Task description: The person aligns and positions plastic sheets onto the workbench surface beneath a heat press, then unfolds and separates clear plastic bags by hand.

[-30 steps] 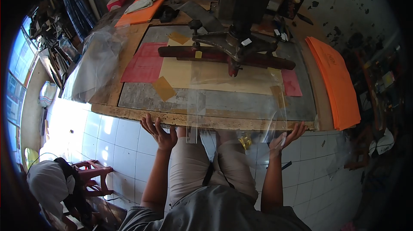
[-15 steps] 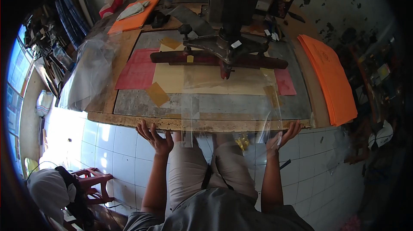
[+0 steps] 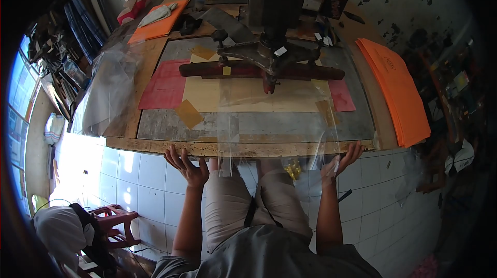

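While your left hand point(image 3: 190, 172) rested, fingers spread, against the wooden front edge point(image 3: 140, 145), your right hand point(image 3: 337, 168) — likewise unclenched there — perhaps touched the clear plastic sheet point(image 3: 279, 125), which overhung that edge between them.

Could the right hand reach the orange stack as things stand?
Probably yes: the right hand is at the wooden edge, near the orange stack, and nothing visible blocks the way.

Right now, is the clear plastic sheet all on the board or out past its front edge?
Partly past it: the clear plastic sheet crosses the wooden front edge, its end showing beyond.
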`<control>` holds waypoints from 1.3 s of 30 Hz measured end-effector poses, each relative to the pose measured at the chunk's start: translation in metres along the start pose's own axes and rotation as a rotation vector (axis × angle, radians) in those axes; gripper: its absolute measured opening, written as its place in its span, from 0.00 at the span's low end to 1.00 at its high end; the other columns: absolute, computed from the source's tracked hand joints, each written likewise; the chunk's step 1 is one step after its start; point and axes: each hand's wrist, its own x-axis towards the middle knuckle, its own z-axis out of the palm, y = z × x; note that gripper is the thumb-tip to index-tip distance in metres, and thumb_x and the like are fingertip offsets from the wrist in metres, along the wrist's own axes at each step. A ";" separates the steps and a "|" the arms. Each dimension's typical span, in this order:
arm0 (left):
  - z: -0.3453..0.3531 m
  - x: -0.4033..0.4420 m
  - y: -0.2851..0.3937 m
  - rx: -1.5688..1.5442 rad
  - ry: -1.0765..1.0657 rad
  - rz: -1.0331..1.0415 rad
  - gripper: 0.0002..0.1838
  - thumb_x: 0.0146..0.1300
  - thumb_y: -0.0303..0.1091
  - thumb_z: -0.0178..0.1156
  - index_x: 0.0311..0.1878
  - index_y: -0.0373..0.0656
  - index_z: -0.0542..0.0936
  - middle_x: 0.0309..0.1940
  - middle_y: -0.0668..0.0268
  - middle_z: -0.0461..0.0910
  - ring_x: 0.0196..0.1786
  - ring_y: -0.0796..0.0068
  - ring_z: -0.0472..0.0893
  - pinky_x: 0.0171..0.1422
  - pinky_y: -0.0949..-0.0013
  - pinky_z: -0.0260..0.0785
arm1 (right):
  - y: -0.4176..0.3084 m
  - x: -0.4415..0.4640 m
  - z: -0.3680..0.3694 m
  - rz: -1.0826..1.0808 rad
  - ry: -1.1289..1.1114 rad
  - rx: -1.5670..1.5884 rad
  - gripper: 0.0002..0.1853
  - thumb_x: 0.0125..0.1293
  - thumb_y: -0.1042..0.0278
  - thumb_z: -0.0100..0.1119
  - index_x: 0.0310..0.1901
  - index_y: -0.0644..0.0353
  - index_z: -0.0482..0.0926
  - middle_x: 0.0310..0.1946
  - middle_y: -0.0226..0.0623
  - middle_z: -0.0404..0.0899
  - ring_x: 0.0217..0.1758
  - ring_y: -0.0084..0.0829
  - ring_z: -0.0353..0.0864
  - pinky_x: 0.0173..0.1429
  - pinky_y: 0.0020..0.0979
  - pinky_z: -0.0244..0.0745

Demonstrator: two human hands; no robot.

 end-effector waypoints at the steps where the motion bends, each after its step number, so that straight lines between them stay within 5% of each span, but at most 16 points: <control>1: 0.000 0.000 0.000 -0.001 -0.001 -0.002 0.35 0.78 0.51 0.53 0.80 0.44 0.57 0.83 0.39 0.50 0.85 0.27 0.45 0.83 0.23 0.38 | 0.001 0.000 0.001 -0.003 0.003 0.002 0.34 0.86 0.44 0.30 0.81 0.61 0.57 0.84 0.52 0.50 0.89 0.60 0.36 0.86 0.67 0.35; 8: 0.000 0.003 0.002 -0.026 0.034 0.010 0.34 0.74 0.48 0.56 0.77 0.42 0.63 0.82 0.40 0.55 0.85 0.31 0.49 0.85 0.26 0.38 | 0.001 0.000 0.000 0.012 0.012 0.010 0.35 0.87 0.42 0.27 0.77 0.64 0.61 0.83 0.53 0.53 0.88 0.62 0.40 0.85 0.67 0.38; 12: -0.025 0.015 0.007 0.065 -0.011 0.045 0.34 0.74 0.50 0.52 0.78 0.46 0.63 0.79 0.45 0.62 0.83 0.40 0.57 0.87 0.34 0.35 | 0.002 0.010 -0.022 -0.018 -0.061 -0.014 0.33 0.87 0.44 0.28 0.74 0.64 0.68 0.78 0.50 0.66 0.84 0.55 0.56 0.84 0.60 0.45; 13: -0.028 0.026 0.008 0.035 0.079 0.030 0.30 0.75 0.53 0.49 0.73 0.47 0.71 0.71 0.54 0.75 0.77 0.51 0.69 0.87 0.40 0.37 | -0.007 0.022 -0.030 -0.021 -0.016 0.037 0.31 0.87 0.48 0.28 0.71 0.65 0.72 0.71 0.47 0.75 0.79 0.51 0.64 0.82 0.54 0.51; 16: -0.060 0.070 0.014 -0.093 -0.106 0.096 0.27 0.75 0.54 0.49 0.64 0.46 0.81 0.62 0.62 0.83 0.70 0.58 0.76 0.85 0.43 0.42 | 0.021 0.051 -0.054 -0.024 -0.075 0.191 0.31 0.86 0.50 0.28 0.67 0.67 0.75 0.67 0.47 0.79 0.75 0.49 0.69 0.79 0.51 0.58; 17: -0.068 0.094 0.023 -0.111 -0.096 0.166 0.23 0.74 0.52 0.53 0.56 0.46 0.86 0.54 0.65 0.86 0.64 0.63 0.80 0.82 0.47 0.52 | 0.020 0.066 -0.061 0.008 -0.162 0.256 0.32 0.86 0.48 0.28 0.67 0.66 0.76 0.67 0.46 0.79 0.76 0.47 0.69 0.79 0.50 0.59; 22: -0.061 0.184 0.062 -0.466 -0.637 0.179 0.22 0.71 0.46 0.61 0.61 0.43 0.84 0.60 0.57 0.82 0.66 0.54 0.78 0.78 0.51 0.62 | -0.029 0.164 -0.046 0.112 -0.627 0.567 0.31 0.86 0.48 0.32 0.66 0.64 0.78 0.67 0.45 0.78 0.77 0.43 0.70 0.81 0.45 0.60; 28: 0.013 0.202 0.070 -0.373 -0.660 0.271 0.28 0.77 0.49 0.55 0.67 0.35 0.79 0.74 0.48 0.71 0.77 0.45 0.68 0.84 0.47 0.57 | -0.066 0.196 0.006 -0.113 -0.842 0.278 0.24 0.86 0.56 0.40 0.66 0.62 0.79 0.72 0.45 0.74 0.79 0.45 0.69 0.83 0.40 0.59; 39: 0.025 0.183 0.063 -0.396 -0.628 0.245 0.27 0.77 0.49 0.55 0.66 0.35 0.80 0.73 0.48 0.73 0.77 0.47 0.69 0.83 0.49 0.58 | -0.055 0.171 0.029 -0.035 -0.796 0.338 0.17 0.81 0.63 0.53 0.62 0.62 0.81 0.68 0.47 0.76 0.72 0.50 0.75 0.76 0.43 0.67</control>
